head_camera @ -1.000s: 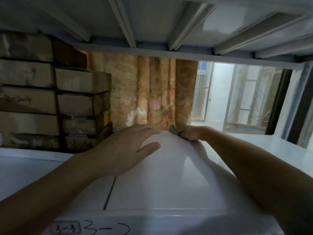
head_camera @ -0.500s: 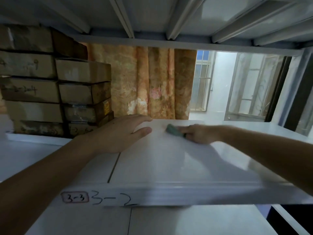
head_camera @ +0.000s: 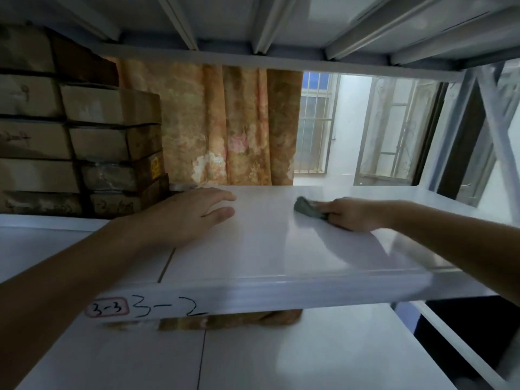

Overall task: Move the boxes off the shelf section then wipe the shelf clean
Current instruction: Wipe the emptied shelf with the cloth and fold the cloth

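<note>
Cloth (head_camera: 308, 208), soft, limp and likely light, lay bunched on the bare shelf (head_camera: 267, 249) under the right hand (head_camera: 351, 213), fingers curled gripping it; left hand (head_camera: 191, 218) rested flat, fingers released; 2 box stacks (head_camera: 84, 147) stood left.

Shelf (head_camera: 281, 249): white painted metal, smooth, glossy; reflects window light and arm shadow. Front lip carries handwritten marker labels. Boxes (head_camera: 112, 142): brown cardboard, matt, worn, scuffed; some with glossy clear tape. Cloth (head_camera: 308, 208): grey-green fabric, soft, crumpled, matt. Curtain (head_camera: 233, 128) behind: woven cloth, matt, floral print. Upper shelf underside (head_camera: 281, 21): grey-white painted metal ribs.
</note>
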Tool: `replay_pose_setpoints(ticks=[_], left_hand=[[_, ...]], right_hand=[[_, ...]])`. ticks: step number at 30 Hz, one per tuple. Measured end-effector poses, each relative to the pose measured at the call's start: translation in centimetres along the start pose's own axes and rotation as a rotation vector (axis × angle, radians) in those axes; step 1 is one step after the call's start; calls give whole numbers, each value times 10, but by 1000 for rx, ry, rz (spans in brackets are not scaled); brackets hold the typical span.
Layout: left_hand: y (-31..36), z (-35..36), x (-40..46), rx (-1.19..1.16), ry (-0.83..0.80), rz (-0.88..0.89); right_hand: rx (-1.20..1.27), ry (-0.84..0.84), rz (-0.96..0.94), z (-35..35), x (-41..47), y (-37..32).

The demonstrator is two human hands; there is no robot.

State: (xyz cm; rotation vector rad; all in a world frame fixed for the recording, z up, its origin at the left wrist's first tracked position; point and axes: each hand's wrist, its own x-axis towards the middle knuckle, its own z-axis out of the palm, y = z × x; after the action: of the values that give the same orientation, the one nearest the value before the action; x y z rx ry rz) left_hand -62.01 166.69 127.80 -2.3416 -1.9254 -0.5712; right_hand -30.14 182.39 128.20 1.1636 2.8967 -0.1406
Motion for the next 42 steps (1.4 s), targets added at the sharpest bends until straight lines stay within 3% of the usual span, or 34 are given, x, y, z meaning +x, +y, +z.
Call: replay_pose_setpoints(ticks=[1,3,5,9,11,13,17,19,20,22,25,27,29,32,33,34,36,38,40,42], left_hand=[[3,-1,-1,10,-4,7],[9,1,-3,28,-15,34],[15,4,-1,24,-37,69],[34,12,8,68,-42,111],[45,16,11,100,-36,139],[58,19,11,99,-25,168],[96,26,18,54,6,199],[119,32,26,60,10,216],[131,36,31,65,10,223],[156,43,44,59,19,240],[184,51,66,47,91,268],[198,57,80,44,122,279],[208,61,87,37,134,294],[216,68,90,50,101,300],[218,71,90,64,79,303],[219,72,91,74,64,307],[219,73,92,76,43,301],[217,70,93,74,32,291],[210,65,95,78,37,294],[200,60,95,72,42,293]], right_hand=[[2,15,140,-5,3,20],[-80,35,170,-6,3,30],[-22,63,31,4,-4,-6],[86,13,-514,29,-65,-96],[111,18,-517,28,-83,-80],[112,36,-298,16,-83,-21],[-37,43,437,-10,-96,146],[-100,-4,621,-18,-104,188],[-145,-11,621,-22,-105,189],[-232,1,400,-21,-108,156],[-101,50,-251,1,-129,66],[-59,-2,-520,11,-147,54],[-108,-8,-387,7,-156,98],[-272,-93,279,-16,-168,189],[-286,-121,453,-22,-173,206],[-310,-146,513,-24,-176,214],[-374,-146,448,-18,-176,205],[-265,-18,196,-2,-183,166],[-150,4,-180,8,-197,137],[-35,-22,-250,7,-194,153]])
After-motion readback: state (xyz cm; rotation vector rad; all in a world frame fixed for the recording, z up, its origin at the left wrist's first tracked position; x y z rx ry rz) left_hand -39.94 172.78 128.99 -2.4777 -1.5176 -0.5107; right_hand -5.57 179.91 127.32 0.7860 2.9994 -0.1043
